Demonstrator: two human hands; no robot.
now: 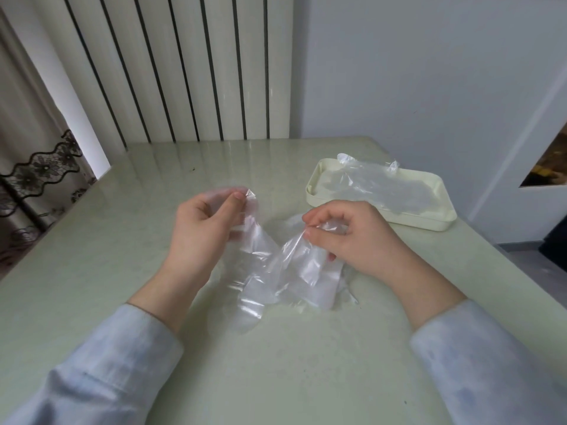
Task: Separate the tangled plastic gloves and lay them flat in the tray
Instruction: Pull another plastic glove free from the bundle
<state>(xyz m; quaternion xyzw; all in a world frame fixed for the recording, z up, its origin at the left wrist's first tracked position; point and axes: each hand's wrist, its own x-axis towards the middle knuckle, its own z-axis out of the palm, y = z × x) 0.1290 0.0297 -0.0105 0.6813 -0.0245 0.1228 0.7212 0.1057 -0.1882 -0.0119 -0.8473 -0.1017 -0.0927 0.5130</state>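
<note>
Hanging crumpled between both hands just above the pale green desk, the tangled plastic gloves are being pinched by the left hand and right hand, while more clear gloves are lying in the cream tray nearby.

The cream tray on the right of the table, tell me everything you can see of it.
The cream rectangular plastic tray is shallow, with rounded corners and a low raised rim. It sits flat on the pale green table, far right, at an angle to the table's edge. Crinkled clear plastic gloves lie spread inside it, two ends poking above the far rim.
</note>
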